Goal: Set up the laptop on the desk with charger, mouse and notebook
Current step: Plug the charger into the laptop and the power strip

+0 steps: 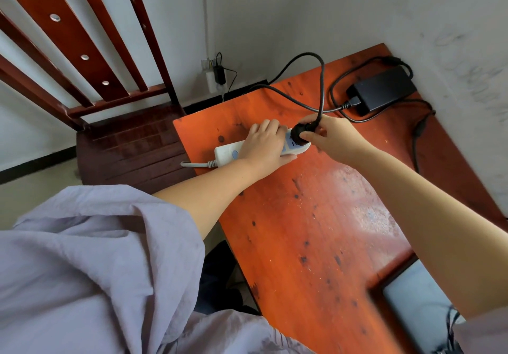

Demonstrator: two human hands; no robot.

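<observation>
Two hands: both gripping
Left hand (262,144): clasps white power strip (228,154)
Right hand (334,138): pinches black plug (300,133)
Writing: none legible

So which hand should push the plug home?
Right. The right hand already pinches the black plug at the power strip socket, while the left hand holds the strip down on the desk.
</observation>
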